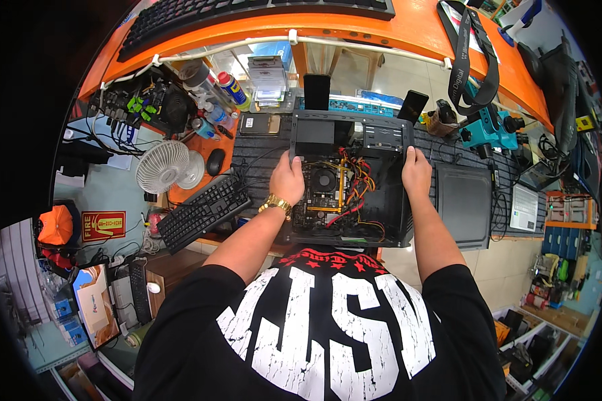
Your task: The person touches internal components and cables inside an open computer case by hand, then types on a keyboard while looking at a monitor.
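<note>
An opened black computer case point(384, 200) lies on its side in front of me, with its inside facing up. My left hand point(287, 179) grips its left edge, thumb on top; a gold watch is on that wrist. Across from it, my right hand point(417, 174) holds the right edge, fingers partly hidden by the frame. Inside are a motherboard point(308, 207) with a round cooling fan point(324, 180), a bundle of red, yellow and black cables point(360, 184), a power supply box point(314, 132) and a metal drive bay point(383, 136).
A black side panel point(463, 204) lies right of the case on the ridged grey mat. Leftward are a tilted keyboard point(204, 210), a mouse point(215, 162) and a white fan point(164, 167). Two dark phones stand behind the case. A teal microscope point(489, 131) is at far right, beneath an orange shelf point(247, 30).
</note>
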A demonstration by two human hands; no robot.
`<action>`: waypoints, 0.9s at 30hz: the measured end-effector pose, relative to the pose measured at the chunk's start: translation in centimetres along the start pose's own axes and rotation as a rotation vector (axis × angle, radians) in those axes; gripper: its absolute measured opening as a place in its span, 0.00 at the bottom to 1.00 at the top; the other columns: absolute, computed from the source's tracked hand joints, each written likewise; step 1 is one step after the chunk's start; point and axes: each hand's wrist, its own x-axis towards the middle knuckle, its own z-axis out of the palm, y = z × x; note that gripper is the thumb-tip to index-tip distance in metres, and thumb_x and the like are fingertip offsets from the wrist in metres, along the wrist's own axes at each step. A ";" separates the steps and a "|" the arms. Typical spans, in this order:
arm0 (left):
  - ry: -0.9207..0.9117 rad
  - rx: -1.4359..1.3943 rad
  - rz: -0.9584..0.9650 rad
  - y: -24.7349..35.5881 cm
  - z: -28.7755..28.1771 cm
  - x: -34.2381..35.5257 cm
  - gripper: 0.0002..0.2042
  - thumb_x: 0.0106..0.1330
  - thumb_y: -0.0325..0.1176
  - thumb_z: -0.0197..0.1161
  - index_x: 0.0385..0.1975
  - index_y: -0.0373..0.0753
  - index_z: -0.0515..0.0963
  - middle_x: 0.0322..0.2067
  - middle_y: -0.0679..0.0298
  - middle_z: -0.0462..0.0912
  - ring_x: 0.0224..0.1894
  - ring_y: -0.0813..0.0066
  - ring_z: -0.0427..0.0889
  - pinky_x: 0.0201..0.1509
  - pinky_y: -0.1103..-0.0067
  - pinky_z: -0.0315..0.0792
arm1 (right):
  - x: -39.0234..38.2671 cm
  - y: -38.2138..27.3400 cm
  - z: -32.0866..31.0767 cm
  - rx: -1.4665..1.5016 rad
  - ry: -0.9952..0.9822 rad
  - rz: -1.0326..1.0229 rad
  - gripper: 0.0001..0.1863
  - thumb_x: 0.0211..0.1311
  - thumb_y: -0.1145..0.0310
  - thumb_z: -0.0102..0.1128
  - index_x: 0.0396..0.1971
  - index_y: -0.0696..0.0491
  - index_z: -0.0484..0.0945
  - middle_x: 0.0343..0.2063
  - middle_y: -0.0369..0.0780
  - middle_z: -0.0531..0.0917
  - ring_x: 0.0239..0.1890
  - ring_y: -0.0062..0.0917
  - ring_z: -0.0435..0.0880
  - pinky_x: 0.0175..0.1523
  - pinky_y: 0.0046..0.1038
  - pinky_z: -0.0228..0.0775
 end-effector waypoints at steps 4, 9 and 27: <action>-0.010 0.002 -0.018 0.2 -0.1 0.0 0.21 0.90 0.44 0.53 0.68 0.36 0.80 0.52 0.39 0.92 0.57 0.32 0.89 0.62 0.49 0.80 | 0.0 0.0 0.0 0.006 -0.005 0.009 0.31 0.88 0.43 0.49 0.65 0.54 0.87 0.55 0.61 0.91 0.62 0.63 0.87 0.67 0.54 0.79; 0.010 -0.005 -0.012 0.3 -0.2 -0.2 0.21 0.90 0.46 0.53 0.68 0.37 0.80 0.52 0.40 0.92 0.57 0.31 0.88 0.63 0.49 0.80 | 0.0 0.1 0.0 0.010 -0.010 -0.022 0.31 0.89 0.43 0.49 0.63 0.55 0.88 0.54 0.61 0.91 0.61 0.64 0.87 0.65 0.55 0.78; 0.022 -0.002 0.000 0.4 -0.3 -0.2 0.23 0.89 0.46 0.53 0.70 0.37 0.79 0.52 0.39 0.92 0.57 0.31 0.89 0.63 0.49 0.80 | 0.0 0.0 0.0 0.017 -0.003 -0.004 0.31 0.88 0.42 0.50 0.64 0.53 0.88 0.54 0.61 0.91 0.61 0.63 0.88 0.66 0.55 0.79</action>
